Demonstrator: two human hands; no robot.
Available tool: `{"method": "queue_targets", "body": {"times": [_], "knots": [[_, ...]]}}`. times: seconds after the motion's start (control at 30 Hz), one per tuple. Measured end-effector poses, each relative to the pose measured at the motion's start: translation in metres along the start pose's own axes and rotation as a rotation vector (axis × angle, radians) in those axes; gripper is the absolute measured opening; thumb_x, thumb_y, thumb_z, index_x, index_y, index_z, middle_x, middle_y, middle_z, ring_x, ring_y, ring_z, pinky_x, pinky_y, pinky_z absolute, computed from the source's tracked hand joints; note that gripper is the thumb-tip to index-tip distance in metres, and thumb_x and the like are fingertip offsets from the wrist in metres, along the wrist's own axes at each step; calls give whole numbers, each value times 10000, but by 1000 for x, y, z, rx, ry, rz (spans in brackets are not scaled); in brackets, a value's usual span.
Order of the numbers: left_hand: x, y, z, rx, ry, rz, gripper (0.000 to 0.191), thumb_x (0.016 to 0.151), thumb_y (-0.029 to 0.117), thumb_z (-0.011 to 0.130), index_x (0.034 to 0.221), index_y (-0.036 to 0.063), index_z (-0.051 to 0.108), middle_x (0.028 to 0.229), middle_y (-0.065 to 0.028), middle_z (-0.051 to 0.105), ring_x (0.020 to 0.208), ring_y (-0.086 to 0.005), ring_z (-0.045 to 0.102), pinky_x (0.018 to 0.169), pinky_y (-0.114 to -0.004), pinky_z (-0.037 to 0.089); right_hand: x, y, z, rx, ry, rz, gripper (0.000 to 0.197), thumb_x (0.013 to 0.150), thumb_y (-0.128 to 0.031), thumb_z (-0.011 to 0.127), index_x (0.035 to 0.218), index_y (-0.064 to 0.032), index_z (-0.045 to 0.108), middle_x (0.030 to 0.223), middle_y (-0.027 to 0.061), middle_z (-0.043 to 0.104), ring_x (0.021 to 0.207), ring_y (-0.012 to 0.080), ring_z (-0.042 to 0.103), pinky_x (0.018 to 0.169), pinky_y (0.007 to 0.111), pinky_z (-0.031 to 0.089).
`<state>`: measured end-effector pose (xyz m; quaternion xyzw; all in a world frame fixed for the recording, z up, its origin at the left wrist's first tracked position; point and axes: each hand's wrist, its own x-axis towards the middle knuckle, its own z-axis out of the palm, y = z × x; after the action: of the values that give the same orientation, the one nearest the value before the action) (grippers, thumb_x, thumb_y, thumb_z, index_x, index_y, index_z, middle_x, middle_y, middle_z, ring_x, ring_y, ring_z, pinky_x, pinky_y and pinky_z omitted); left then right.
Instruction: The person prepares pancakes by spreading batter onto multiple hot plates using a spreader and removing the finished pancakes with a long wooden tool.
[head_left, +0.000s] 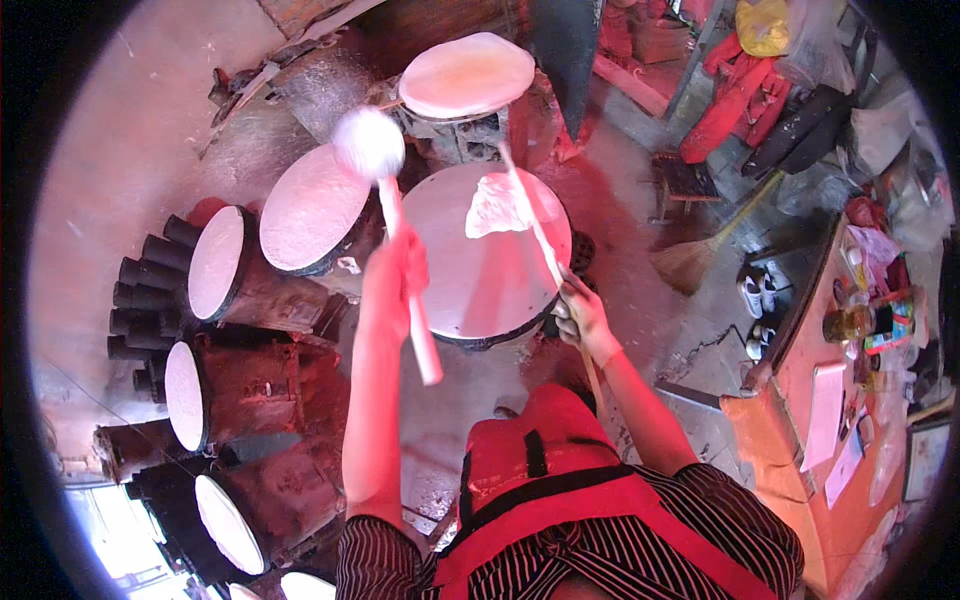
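My left hand (395, 262), blurred, grips the handle of a mallet (367, 144) with a round whitish head, raised over the left side of a large round plate (457, 285). A crumpled white piece (495, 206), like dough or cloth, lies on the plate's far part. My right hand (581, 304) is closed around a long thin stick (540, 232), which slants over this white piece and the plate's right side. Beyond the plate stands another round pale disc (469, 75). What the mallet's head is made of cannot be told.
Drum-like stoves with pale round tops (311, 210) curve along the left, beside dark pipes (154, 251). A broom (686, 259) and a small stool (686, 176) stand right of the plate. Farther right is a cluttered table (795, 427) with jars and papers; shoes (750, 296) lie beside it.
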<state>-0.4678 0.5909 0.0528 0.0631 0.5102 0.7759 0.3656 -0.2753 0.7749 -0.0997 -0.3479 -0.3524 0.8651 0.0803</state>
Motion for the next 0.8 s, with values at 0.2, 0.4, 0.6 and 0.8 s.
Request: {"method": "queue_targets", "body": {"times": [0.2,0.4,0.6,0.8], "knots": [[-97,-88,-71,135,400,-171,211,879,158,568,728,123,426,526,66,359,382,-39,327,313,-213,215,-15,62,37,41,280,-266,377,947,-190,478,1320,-246,491,591,-85,387,417,36,325,358,213,242],[-164,-122,-88,-1,538,-103,182,875,105,582,776,95,430,577,42,380,410,-52,348,341,-205,244,83,55,87,-501,471,-686,398,931,-255,495,1288,-78,495,860,114,666,691,185,603,651,322,465],[-190,-148,-127,-18,647,-68,150,872,129,609,812,71,484,612,12,431,460,-68,379,386,-217,297,50,18,71,-511,-85,-306,363,917,-194,527,1256,-64,526,590,-54,440,489,56,433,427,242,311],[-201,-163,-133,-57,591,-191,139,872,97,588,852,70,454,651,12,437,480,-72,384,402,-228,290,5,13,19,-353,228,-336,399,912,-253,567,1292,-141,511,541,-75,373,359,54,305,327,244,195]]}}
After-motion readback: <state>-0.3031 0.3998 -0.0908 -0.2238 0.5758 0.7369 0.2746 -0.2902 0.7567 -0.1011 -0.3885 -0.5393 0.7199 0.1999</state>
